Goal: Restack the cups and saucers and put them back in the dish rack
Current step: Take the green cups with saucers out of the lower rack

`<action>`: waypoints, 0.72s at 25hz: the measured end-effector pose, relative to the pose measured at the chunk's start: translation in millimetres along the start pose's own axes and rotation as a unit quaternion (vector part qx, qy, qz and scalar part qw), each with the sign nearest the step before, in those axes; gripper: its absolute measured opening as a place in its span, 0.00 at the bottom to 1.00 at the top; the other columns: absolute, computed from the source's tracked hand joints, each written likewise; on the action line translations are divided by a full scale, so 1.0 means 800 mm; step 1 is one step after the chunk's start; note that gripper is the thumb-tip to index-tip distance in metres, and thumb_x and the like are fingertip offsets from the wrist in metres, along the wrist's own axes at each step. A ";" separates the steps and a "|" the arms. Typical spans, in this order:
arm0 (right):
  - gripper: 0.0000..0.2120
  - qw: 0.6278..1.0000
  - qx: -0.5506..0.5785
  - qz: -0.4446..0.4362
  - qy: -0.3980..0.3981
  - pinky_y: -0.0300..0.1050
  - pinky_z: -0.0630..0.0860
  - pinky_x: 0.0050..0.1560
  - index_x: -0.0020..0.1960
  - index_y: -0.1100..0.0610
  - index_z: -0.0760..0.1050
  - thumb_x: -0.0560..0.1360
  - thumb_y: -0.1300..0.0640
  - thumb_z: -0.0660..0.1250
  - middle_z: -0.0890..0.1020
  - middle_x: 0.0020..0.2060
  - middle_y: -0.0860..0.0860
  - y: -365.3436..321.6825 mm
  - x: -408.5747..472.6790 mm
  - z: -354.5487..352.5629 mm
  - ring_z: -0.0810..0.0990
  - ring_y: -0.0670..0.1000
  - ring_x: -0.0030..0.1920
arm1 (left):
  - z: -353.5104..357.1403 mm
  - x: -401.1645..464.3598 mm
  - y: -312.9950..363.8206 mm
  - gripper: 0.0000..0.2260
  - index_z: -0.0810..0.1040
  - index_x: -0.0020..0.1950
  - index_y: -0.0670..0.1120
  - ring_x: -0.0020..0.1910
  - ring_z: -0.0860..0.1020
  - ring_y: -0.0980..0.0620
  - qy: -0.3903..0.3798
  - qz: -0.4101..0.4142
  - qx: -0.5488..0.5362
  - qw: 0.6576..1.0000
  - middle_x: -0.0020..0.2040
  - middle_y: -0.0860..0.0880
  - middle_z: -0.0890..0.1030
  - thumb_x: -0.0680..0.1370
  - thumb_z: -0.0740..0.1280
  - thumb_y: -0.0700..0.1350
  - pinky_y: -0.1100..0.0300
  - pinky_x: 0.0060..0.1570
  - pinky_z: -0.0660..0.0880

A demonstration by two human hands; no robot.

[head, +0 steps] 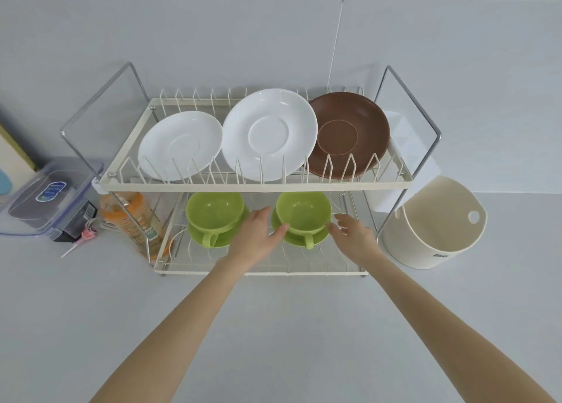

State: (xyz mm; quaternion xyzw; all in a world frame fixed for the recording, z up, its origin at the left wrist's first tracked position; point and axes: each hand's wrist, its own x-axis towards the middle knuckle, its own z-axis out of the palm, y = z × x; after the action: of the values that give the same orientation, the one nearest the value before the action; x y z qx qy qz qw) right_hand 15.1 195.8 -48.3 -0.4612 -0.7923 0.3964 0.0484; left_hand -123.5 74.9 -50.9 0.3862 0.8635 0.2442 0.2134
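Observation:
A two-tier wire dish rack (pixel 255 186) stands on a grey counter against the wall. On its lower tier sit two green cups, each on a green saucer: the left cup (pixel 214 211) on its saucer (pixel 197 238), the right cup (pixel 304 209) on its saucer (pixel 296 240). My left hand (pixel 258 235) touches the left side of the right cup and saucer, fingers apart. My right hand (pixel 354 235) hovers at their right side, fingers spread, gripping nothing. The top tier holds two white saucers (pixel 179 144) (pixel 269 135) and a brown saucer (pixel 349 135), leaning in the slots.
A cream utensil holder (pixel 431 229) stands right of the rack. A white tray (pixel 404 159) hangs at the rack's right end. Left of the rack are an orange-labelled bottle (pixel 137 220), a clear lidded container (pixel 51 196) and a small pink object (pixel 88 235).

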 end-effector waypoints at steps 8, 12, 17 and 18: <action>0.18 0.986 0.137 0.090 -0.019 0.57 0.75 0.61 0.61 0.61 0.73 0.77 0.52 0.58 0.81 0.52 0.58 0.010 0.041 0.016 0.80 0.59 0.56 | 0.016 0.046 0.000 0.24 0.67 0.68 0.42 0.60 0.76 0.42 -0.014 -0.049 -0.055 0.997 0.65 0.41 0.74 0.76 0.61 0.54 0.53 0.59 0.71; 0.18 0.965 0.209 0.151 -0.038 0.51 0.78 0.57 0.59 0.66 0.73 0.75 0.54 0.60 0.81 0.50 0.58 0.009 0.053 0.017 0.82 0.55 0.48 | 0.019 0.054 -0.002 0.21 0.68 0.66 0.41 0.56 0.77 0.44 -0.042 -0.124 -0.165 0.978 0.58 0.44 0.76 0.76 0.62 0.48 0.55 0.59 0.72; 0.11 0.939 0.283 0.177 -0.081 0.49 0.78 0.57 0.49 0.66 0.74 0.74 0.58 0.62 0.81 0.48 0.59 -0.001 0.049 0.009 0.80 0.55 0.49 | 0.011 0.046 0.005 0.04 0.76 0.45 0.43 0.46 0.77 0.51 -0.070 -0.186 -0.336 0.921 0.46 0.45 0.79 0.75 0.61 0.39 0.59 0.53 0.75; 0.11 0.939 0.285 0.170 -0.084 0.49 0.78 0.57 0.49 0.66 0.74 0.74 0.58 0.62 0.81 0.47 0.59 -0.002 0.044 0.009 0.80 0.55 0.48 | 0.006 0.040 0.007 0.05 0.75 0.42 0.45 0.44 0.77 0.52 -0.061 -0.180 -0.346 0.919 0.44 0.47 0.79 0.75 0.61 0.39 0.59 0.52 0.74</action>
State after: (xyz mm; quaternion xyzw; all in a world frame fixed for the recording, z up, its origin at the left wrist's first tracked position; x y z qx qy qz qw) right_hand -9.8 218.0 -62.4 -0.5210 -0.5567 0.6457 0.0425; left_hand -137.3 104.1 -57.3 0.1411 0.7653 0.4609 0.4265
